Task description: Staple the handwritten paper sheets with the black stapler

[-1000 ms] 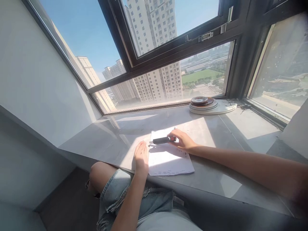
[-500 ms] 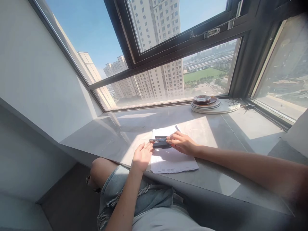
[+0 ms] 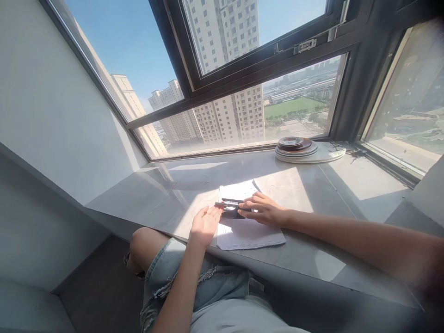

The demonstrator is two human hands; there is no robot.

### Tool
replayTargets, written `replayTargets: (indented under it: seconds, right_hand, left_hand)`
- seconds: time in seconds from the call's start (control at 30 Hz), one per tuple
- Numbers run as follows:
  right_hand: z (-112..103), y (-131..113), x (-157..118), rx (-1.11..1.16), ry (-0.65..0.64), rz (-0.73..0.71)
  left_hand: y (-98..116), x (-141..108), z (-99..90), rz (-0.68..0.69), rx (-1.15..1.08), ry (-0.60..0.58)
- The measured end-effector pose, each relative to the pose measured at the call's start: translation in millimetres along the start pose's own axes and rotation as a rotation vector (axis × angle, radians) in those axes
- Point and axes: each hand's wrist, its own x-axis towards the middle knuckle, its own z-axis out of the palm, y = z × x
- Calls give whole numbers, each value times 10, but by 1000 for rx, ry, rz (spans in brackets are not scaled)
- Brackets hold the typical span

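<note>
A black stapler [image 3: 233, 213], its long parts spread apart, lies across a stack of white paper [image 3: 251, 235] on the sill. My right hand [image 3: 265, 209] reaches in from the right, fingers bent over the stapler's right end. From the near left comes my left hand [image 3: 205, 225], palm turned up. Its fingertips are closed at the stapler's left end, around a thin part that sticks out there. Small dark marks run along the paper's near edge. The inside of the stapler is too small to make out.
Stacked plates [image 3: 294, 147] rest on a white board [image 3: 331, 152] by the window corner. A small dark object [image 3: 357, 155] lies right of them. The grey sill [image 3: 149, 196] ends at a front edge above my legs. A dark-framed window [image 3: 225, 95] rises behind.
The stapler has tilted slightly, and its parts show at a different angle. My right fingers have spread a little along it. My left fingertips have moved slightly further onto its left end.
</note>
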Motion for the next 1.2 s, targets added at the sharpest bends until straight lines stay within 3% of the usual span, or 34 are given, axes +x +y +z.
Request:
replayTargets:
  seconds: [0.3,0.5,0.8,1.0,1.2]
  right_hand:
    - [-19,-16,-24,-132,-69,-76]
    - [-7,-32,-79,-83,-135,-9]
    - [51,12,-108,3,3,58]
    - [22,-9,24,14,72,318]
    - [54,97,46,108,145,664]
  left_hand:
    - [14,-9,-23,50,77,-97]
    - [21,-50,53,38,-2,-46]
    - [61,-118,208,67,43,12]
    - [88,-152,239,64,93,-45]
    - [44,-145,190,60,109,-13]
